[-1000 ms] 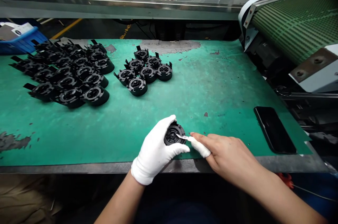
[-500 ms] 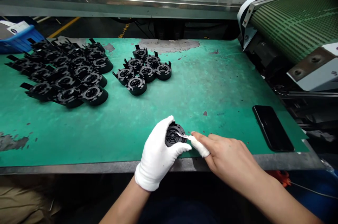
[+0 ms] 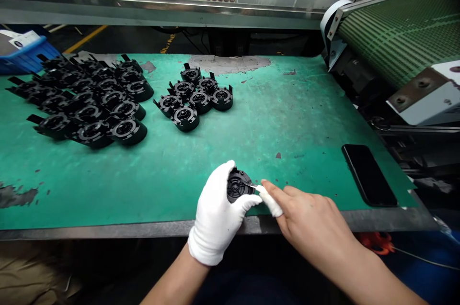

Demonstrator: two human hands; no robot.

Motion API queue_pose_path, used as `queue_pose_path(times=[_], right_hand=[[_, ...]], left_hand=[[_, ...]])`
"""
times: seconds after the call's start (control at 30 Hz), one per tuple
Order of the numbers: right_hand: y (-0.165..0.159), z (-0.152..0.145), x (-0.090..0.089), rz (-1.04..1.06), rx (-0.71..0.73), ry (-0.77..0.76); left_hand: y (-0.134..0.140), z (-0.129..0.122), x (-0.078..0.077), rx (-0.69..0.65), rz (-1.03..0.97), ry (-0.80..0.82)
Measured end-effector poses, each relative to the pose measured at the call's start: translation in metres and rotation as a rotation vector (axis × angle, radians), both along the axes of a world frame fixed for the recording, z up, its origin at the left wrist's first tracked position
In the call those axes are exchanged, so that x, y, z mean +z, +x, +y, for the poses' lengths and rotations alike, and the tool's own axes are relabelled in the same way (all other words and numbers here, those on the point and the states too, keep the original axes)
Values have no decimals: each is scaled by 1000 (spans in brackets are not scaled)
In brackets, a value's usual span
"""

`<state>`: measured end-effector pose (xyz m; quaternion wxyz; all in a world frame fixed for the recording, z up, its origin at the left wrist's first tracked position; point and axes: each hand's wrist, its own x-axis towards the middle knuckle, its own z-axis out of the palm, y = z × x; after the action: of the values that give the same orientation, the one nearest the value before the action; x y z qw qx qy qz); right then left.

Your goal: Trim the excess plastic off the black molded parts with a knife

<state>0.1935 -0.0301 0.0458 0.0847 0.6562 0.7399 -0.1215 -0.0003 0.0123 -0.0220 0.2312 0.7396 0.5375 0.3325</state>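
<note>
White-gloved, my left hand grips a round black plastic part near the front edge of the green table. Thumb and fingers hold it by the rim, its ribbed inner face turned up. My right hand is bare except for white wrapping on the thumb. Between thumb and forefinger it pinches a slim metal blade, whose tip reaches over the part's inner face; whether it touches is hard to tell. The blade's handle is hidden in the hand.
Similar black parts stand in a large cluster at left and a smaller group at mid-back. A black phone lies at right. A green conveyor belt rises beyond it, and a blue bin sits at far left.
The blade has shifted slightly on the part's face and now shows at a thinner angle. Both hands keep their holds; the view has moved slightly.
</note>
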Motion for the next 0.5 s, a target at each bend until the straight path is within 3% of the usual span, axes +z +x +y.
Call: queue_pose_path(times=[0.27,0.5], right_hand=[[12,-2,-5,149,-44,19],[46,2,-11,484,-4,1]], left_hand=[[-2,2,4,-41,-12,-14],[-36,44,34,-315,74,-153]])
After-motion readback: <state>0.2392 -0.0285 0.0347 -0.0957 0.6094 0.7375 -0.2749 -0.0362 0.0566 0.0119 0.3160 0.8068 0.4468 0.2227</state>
